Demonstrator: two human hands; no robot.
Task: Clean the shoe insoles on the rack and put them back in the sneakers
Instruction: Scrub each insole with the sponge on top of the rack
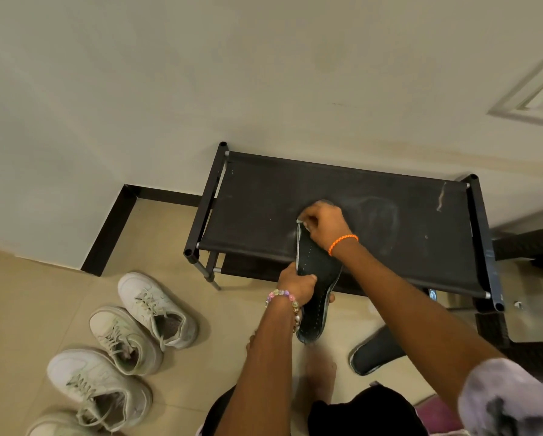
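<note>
**Wiping the insole at the rack's front edge**

Wiping comes first here: our left hand [297, 283] grips the dark insole [315, 278] at its middle, toe end resting on the rack [264, 196], heel hanging out over the floor. Our right hand [322, 223] pinches a small pale cloth [302, 220] against the toe. Pressing hard could, we judge, fold the unsupported heel or slide the toe off the fabric shelf. A second insole [375, 352] lies on the floor under our right forearm, near our bare feet, where we might step on it. White sneakers [157, 309] wait well to the left, so each return means reaching across our own left arm.
</note>
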